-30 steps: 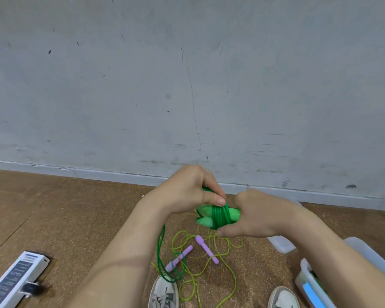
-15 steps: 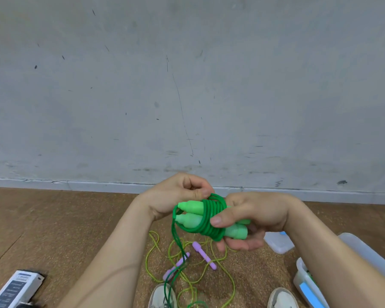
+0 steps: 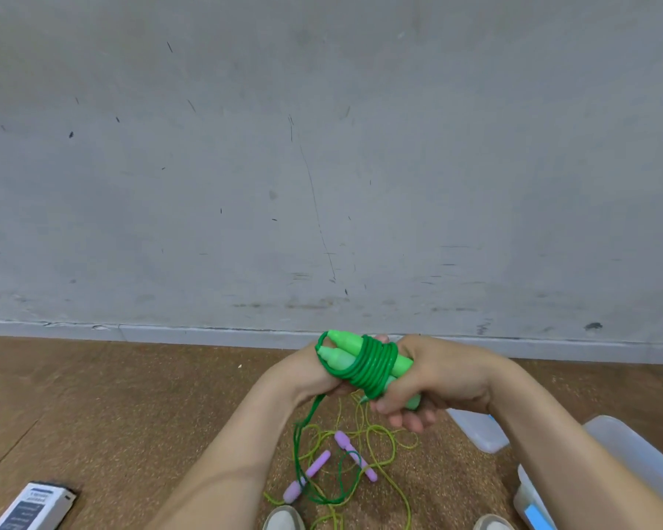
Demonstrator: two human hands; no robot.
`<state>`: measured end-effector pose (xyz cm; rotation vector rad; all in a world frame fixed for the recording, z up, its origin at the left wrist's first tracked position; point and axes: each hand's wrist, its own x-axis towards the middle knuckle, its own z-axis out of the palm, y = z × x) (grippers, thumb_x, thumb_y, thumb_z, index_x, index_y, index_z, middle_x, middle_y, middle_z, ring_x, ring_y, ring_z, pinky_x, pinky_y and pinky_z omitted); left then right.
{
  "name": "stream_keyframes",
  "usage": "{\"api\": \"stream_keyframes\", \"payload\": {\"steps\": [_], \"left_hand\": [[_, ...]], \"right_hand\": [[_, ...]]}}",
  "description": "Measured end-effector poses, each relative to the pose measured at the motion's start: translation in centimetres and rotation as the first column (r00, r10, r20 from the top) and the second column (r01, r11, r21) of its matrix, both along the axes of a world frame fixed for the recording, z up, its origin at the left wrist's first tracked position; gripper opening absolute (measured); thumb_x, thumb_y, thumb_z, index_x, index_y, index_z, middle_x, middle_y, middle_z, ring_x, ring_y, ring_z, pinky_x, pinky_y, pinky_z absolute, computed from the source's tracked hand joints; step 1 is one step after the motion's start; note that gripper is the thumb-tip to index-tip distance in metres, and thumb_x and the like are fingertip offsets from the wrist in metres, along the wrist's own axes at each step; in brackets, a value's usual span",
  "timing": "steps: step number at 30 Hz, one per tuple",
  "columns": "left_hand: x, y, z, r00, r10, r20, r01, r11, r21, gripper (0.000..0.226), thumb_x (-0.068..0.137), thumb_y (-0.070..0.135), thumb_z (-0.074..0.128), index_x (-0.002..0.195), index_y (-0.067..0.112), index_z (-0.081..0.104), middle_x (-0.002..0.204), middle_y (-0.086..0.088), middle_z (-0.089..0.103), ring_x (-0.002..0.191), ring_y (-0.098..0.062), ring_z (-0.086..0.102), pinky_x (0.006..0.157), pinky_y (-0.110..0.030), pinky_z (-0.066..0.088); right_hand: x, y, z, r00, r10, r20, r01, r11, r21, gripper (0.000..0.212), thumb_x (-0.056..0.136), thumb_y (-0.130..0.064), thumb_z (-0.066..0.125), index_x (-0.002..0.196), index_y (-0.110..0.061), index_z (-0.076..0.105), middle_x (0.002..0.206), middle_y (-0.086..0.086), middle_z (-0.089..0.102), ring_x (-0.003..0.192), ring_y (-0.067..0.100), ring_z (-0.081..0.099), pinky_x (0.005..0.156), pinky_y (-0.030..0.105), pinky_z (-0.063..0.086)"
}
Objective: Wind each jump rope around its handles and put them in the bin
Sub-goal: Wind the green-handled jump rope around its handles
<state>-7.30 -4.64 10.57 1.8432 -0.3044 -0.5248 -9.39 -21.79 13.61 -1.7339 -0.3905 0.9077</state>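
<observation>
Your right hand (image 3: pixel 441 380) gripped the handles (image 3: pixel 343 344) of the green jump rope (image 3: pixel 372 371), held above the floor (image 3: pixel 131 415); your left hand (image 3: pixel 311 374) curled round its trailing cord (image 3: pixel 296 445). Slack there could let it unwind.

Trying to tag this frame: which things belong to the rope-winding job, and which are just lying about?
Job: green plastic jump rope, partly wound, held by left hand and right hand; thin yellow-green jump rope with purple handles, unwound; translucent plastic bin.
Lying about: white-and-dark printed box; flat translucent plastic piece.
</observation>
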Motion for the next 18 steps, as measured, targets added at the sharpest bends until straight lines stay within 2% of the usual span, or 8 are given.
{"api": "stream_keyframes", "payload": {"steps": [2,4,6,9,11,13,16,18], "left_hand": [[0.1,0.5,-0.2,1.0,-0.019,0.003,0.019,0.987,0.161,0.041,0.098,0.001,0.04,0.063,0.019,0.054,0.042,0.013,0.04,0.033,0.003,0.031,0.04,-0.013,0.024],[0.1,0.8,-0.1,1.0,-0.03,0.005,0.027,0.963,0.269,0.036,0.094,-0.007,0.037,0.068,0.013,0.053,0.043,0.013,0.039,0.03,0.002,0.034,0.04,-0.012,0.025],[0.4,1.1,-0.2,1.0,-0.006,-0.019,0.009,0.98,0.196,0.039,0.096,-0.001,0.037,0.066,0.018,0.05,0.039,0.015,0.039,0.034,0.003,0.03,0.039,-0.014,0.023],[1.0,1.1,-0.2,0.997,0.075,-0.029,-0.073,0.997,0.038,0.034,0.099,0.012,0.036,0.071,0.021,0.053,0.042,0.009,0.037,0.038,-0.005,0.024,0.042,-0.018,0.016],[1.2,1.1,0.0,0.993,0.113,-0.047,-0.114,0.993,-0.028,0.027,0.099,0.017,0.042,0.076,0.014,0.055,0.042,0.003,0.035,0.037,-0.008,0.022,0.042,-0.02,0.013],[1.4,1.5,0.2,0.987,0.15,-0.052,-0.153,0.987,-0.059,0.031,0.098,0.032,0.05,0.075,0.012,0.055,0.044,0.0,0.037,0.035,-0.008,0.023,0.038,-0.018,0.016],[1.3,2.0,0.4,0.978,0.181,0.108,-0.189,0.979,0.073,0.039,0.094,0.044,0.053,0.067,0.016,0.054,0.045,0.003,0.043,0.038,-0.011,0.033,0.045,-0.02,0.026],[1.0,2.0,0.7,0.944,0.122,0.307,-0.208,0.942,0.264,0.038,0.091,0.047,0.056,0.062,0.021,0.055,0.046,0.008,0.045,0.044,-0.01,0.04,0.051,-0.025,0.03]], "right_hand": [[0.0,0.1,0.1,1.0,0.0,0.006,0.001,0.988,-0.154,0.009,0.079,-0.006,0.069,0.072,-0.006,0.063,0.064,0.007,0.066,0.047,0.012,0.061,0.043,0.016,0.047],[-0.1,0.4,-0.1,0.998,0.005,0.059,0.011,0.964,-0.264,0.013,0.082,-0.004,0.066,0.07,-0.007,0.063,0.063,0.007,0.065,0.047,0.012,0.061,0.047,0.019,0.049],[0.1,0.9,-0.4,0.982,-0.051,0.184,0.097,0.963,-0.253,0.018,0.079,-0.001,0.066,0.063,-0.01,0.061,0.054,0.003,0.06,0.043,0.012,0.053,0.045,0.021,0.044],[0.7,1.6,-0.7,0.894,-0.193,0.403,0.282,0.944,-0.173,0.019,0.073,-0.002,0.068,0.058,-0.01,0.06,0.047,-0.002,0.051,0.044,0.011,0.042,0.046,0.022,0.033],[1.2,1.6,-0.6,0.831,-0.348,0.434,0.414,0.908,-0.065,0.016,0.073,-0.005,0.073,0.062,-0.008,0.062,0.049,0.0,0.051,0.045,0.011,0.042,0.045,0.02,0.032],[1.7,1.1,-0.5,0.756,-0.509,0.412,0.549,0.835,0.024,0.019,0.073,-0.007,0.074,0.06,-0.011,0.06,0.048,0.0,0.053,0.043,0.01,0.044,0.045,0.019,0.035],[2.6,0.2,-1.1,0.671,-0.587,0.453,0.668,0.744,-0.026,0.02,0.069,-0.01,0.071,0.055,-0.013,0.057,0.046,0.001,0.056,0.045,0.014,0.048,0.052,0.025,0.037],[3.1,0.1,-1.8,0.651,-0.552,0.521,0.702,0.699,-0.136,0.02,0.066,-0.015,0.071,0.054,-0.013,0.054,0.048,0.0,0.057,0.05,0.02,0.051,0.055,0.028,0.038]]}}
